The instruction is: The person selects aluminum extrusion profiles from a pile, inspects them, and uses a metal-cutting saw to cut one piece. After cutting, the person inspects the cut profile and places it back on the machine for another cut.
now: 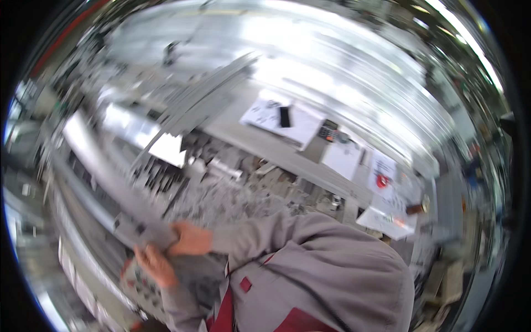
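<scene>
A long silver-grey metal profile reaches from the upper left down to my hands, smeared by motion. My right hand is closed round its near end, the thumb side against the grey face. Just below, my left hand pinches the lower edge of the same end, fingers bent. Two dark cutouts show in the profile close to the left fingers. Both forearms, in grey-beige sleeves, come in from the right and below. Under the left hand lies a panel with several round knobs or buttons, blurred.
More long metal rails run along the left. Metal scraps and offcuts litter the area ahead. On a grey bench lie paper sheets, a black phone and a red object. Long shiny profiles are stacked behind.
</scene>
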`<move>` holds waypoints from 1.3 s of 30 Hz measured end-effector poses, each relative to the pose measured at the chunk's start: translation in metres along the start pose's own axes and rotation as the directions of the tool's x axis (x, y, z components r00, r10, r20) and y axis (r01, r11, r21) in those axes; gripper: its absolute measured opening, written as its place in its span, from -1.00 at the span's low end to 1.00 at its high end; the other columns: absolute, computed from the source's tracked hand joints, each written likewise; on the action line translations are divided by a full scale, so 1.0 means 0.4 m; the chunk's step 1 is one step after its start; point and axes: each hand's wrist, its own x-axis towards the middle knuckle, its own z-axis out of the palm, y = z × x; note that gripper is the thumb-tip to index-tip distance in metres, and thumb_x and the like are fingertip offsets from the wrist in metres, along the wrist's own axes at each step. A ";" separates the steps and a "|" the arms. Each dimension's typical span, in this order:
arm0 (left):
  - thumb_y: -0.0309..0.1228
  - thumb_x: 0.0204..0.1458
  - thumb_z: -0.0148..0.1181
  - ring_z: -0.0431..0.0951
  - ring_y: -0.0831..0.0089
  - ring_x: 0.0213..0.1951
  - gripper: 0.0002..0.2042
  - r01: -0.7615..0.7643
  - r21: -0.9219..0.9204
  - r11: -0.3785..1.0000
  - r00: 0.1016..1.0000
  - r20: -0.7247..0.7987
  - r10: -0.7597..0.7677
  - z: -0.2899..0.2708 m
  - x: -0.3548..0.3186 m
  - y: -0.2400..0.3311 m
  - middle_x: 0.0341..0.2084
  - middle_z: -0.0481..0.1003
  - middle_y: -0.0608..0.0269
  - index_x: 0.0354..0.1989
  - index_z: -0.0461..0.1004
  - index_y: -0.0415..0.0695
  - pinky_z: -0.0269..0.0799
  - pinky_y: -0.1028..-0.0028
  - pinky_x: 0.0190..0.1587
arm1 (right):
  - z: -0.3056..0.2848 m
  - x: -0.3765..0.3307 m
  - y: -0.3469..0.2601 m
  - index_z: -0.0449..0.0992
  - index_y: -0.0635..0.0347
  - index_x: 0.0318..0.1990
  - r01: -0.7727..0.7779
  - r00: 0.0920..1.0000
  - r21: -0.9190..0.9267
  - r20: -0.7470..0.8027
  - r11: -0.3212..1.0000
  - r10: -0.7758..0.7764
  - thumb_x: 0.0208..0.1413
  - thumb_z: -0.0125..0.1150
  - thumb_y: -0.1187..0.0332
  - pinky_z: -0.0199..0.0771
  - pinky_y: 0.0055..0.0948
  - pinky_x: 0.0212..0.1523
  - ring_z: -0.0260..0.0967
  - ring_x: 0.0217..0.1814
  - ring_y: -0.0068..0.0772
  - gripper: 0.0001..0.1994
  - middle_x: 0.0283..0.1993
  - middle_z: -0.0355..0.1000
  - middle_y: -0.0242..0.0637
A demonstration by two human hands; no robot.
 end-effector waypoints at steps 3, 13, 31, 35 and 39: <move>-0.55 0.15 0.15 0.37 0.60 -0.30 -0.90 0.004 0.085 0.996 0.983 0.185 -0.019 0.006 -0.019 0.021 -0.39 0.40 0.44 -0.19 0.43 -0.24 0.36 0.52 -0.23 | -0.041 -0.012 0.005 0.67 0.36 -0.07 -0.094 0.996 0.067 0.007 0.993 0.094 -0.12 0.55 0.18 0.62 -0.29 -0.05 0.62 -0.09 -0.35 -0.50 -0.14 0.68 -0.15; -0.39 0.26 0.35 0.49 0.59 -0.03 -0.68 0.004 -0.353 0.936 0.900 0.409 0.151 0.103 -0.017 0.066 -0.05 0.45 0.40 0.12 0.50 -0.21 0.44 0.51 0.06 | -0.123 0.016 0.011 0.64 0.27 -0.02 0.035 0.994 0.370 0.083 0.928 -0.071 0.08 0.57 0.46 0.62 -0.46 0.00 0.57 -0.04 -0.55 -0.68 -0.08 0.65 -0.34; -0.22 0.29 0.34 0.56 0.53 0.02 -0.60 0.039 -0.408 0.912 0.966 0.249 0.069 -0.021 -0.085 0.081 -0.04 0.61 0.30 0.16 0.48 -0.21 0.45 0.47 0.14 | -0.003 0.013 -0.003 0.62 0.30 0.00 -0.022 0.966 0.382 0.247 0.924 -0.079 0.08 0.55 0.49 0.59 -0.47 0.02 0.54 -0.04 -0.57 -0.67 -0.09 0.64 -0.35; -0.21 0.27 0.37 0.58 0.55 -0.02 -0.60 0.027 -0.414 0.910 0.972 0.223 0.072 -0.051 -0.089 0.078 -0.06 0.63 0.32 0.13 0.51 -0.21 0.47 0.49 0.11 | 0.028 0.011 -0.010 0.61 0.30 0.01 -0.055 0.957 0.411 0.283 0.910 -0.070 0.09 0.55 0.49 0.58 -0.48 0.02 0.52 -0.04 -0.59 -0.66 -0.10 0.63 -0.34; -0.23 0.27 0.36 0.58 0.56 -0.02 -0.61 0.016 -0.418 0.908 0.973 0.217 0.082 -0.071 -0.089 0.075 -0.05 0.63 0.31 0.14 0.52 -0.20 0.47 0.49 0.11 | 0.045 0.007 -0.024 0.61 0.30 0.02 -0.020 0.954 0.349 0.286 0.937 -0.086 0.11 0.53 0.47 0.58 -0.47 0.01 0.52 -0.04 -0.59 -0.67 -0.09 0.63 -0.34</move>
